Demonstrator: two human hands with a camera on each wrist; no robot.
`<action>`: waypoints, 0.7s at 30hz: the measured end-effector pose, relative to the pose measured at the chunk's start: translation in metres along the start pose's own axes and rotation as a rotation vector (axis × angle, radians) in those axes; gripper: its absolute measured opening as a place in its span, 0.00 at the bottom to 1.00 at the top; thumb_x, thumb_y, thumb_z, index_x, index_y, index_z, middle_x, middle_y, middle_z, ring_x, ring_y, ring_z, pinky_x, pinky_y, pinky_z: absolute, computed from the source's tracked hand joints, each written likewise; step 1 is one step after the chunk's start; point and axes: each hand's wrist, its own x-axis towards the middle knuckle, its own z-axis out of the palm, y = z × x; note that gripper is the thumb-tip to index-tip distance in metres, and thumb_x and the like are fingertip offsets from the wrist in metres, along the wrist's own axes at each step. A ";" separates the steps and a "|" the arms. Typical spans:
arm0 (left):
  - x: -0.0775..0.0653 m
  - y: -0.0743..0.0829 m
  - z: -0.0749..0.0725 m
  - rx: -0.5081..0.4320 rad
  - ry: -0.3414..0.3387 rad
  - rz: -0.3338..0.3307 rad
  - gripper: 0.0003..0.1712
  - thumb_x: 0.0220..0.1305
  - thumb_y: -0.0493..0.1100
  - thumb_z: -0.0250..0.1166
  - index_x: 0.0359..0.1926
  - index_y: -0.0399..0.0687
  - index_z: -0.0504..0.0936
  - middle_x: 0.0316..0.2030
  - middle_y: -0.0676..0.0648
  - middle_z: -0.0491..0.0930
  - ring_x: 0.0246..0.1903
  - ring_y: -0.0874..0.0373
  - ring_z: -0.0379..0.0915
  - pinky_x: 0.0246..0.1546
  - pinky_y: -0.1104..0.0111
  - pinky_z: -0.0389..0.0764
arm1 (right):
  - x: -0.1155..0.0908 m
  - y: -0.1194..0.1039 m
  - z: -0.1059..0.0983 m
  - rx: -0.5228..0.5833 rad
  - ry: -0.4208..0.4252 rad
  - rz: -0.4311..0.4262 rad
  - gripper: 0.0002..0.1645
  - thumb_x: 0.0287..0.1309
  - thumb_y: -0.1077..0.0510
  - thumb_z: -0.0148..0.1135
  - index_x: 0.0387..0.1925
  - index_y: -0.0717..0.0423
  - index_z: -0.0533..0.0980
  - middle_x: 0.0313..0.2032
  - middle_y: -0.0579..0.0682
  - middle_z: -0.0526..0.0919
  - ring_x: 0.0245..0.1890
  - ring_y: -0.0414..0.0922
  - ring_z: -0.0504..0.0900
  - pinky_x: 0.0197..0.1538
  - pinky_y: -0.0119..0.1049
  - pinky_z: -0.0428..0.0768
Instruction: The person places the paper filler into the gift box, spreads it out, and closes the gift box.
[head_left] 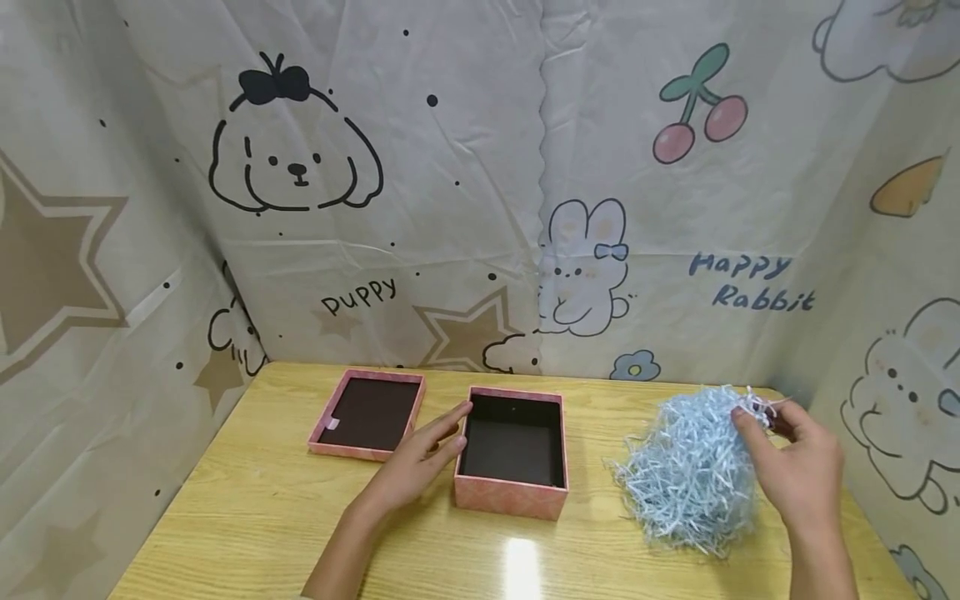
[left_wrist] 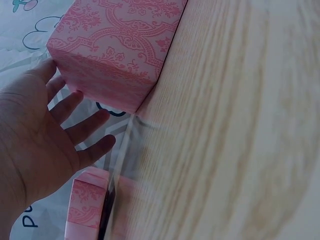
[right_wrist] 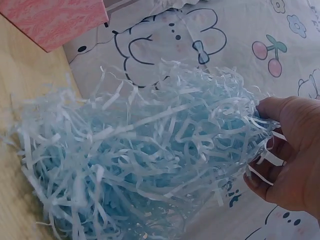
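A pink patterned box (head_left: 512, 496) with a dark inside stands uncovered near the middle of the table. At its left side is my left hand (head_left: 411, 468), fingers fairly straight and spread; in the left wrist view the fingertips (left_wrist: 76, 95) meet or nearly meet the box wall (left_wrist: 105, 82). To the right lies a fluffy heap of pale blue shredded paper (head_left: 693, 475). My right hand (head_left: 802, 462) pinches strands at its upper right between thumb and curled fingers, seen also in the right wrist view, where part of the shredded paper (right_wrist: 135, 145) looks raised.
The box lid (head_left: 371, 412) lies inside-up at the back left of the wooden table (head_left: 247, 517), a small white tag in its corner. A printed cloth (head_left: 450, 233) hangs behind and along both sides.
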 end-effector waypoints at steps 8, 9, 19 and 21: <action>-0.003 0.000 -0.001 -0.003 -0.004 0.000 0.32 0.81 0.54 0.58 0.81 0.64 0.65 0.78 0.51 0.65 0.73 0.45 0.68 0.73 0.41 0.66 | 0.008 -0.021 -0.003 0.050 -0.028 -0.006 0.13 0.64 0.60 0.75 0.46 0.63 0.84 0.34 0.25 0.79 0.40 0.28 0.77 0.41 0.16 0.73; -0.003 0.000 -0.001 -0.005 -0.003 0.000 0.32 0.82 0.53 0.58 0.81 0.63 0.65 0.78 0.51 0.65 0.73 0.45 0.68 0.73 0.41 0.66 | 0.009 -0.025 -0.004 0.058 -0.027 -0.007 0.13 0.64 0.60 0.75 0.46 0.63 0.84 0.34 0.26 0.79 0.40 0.29 0.77 0.41 0.16 0.74; -0.001 -0.001 -0.002 0.003 -0.013 -0.002 0.32 0.82 0.55 0.58 0.82 0.65 0.64 0.79 0.54 0.63 0.74 0.46 0.66 0.73 0.41 0.66 | 0.016 -0.050 -0.009 0.155 -0.005 -0.007 0.09 0.65 0.64 0.72 0.45 0.61 0.84 0.38 0.34 0.80 0.42 0.33 0.79 0.44 0.14 0.77; -0.001 -0.002 -0.002 0.007 -0.014 -0.004 0.32 0.82 0.55 0.58 0.82 0.65 0.64 0.79 0.54 0.63 0.74 0.46 0.66 0.73 0.41 0.66 | 0.015 -0.053 -0.010 0.163 0.001 -0.017 0.09 0.65 0.64 0.72 0.45 0.61 0.84 0.38 0.35 0.81 0.43 0.33 0.79 0.45 0.14 0.77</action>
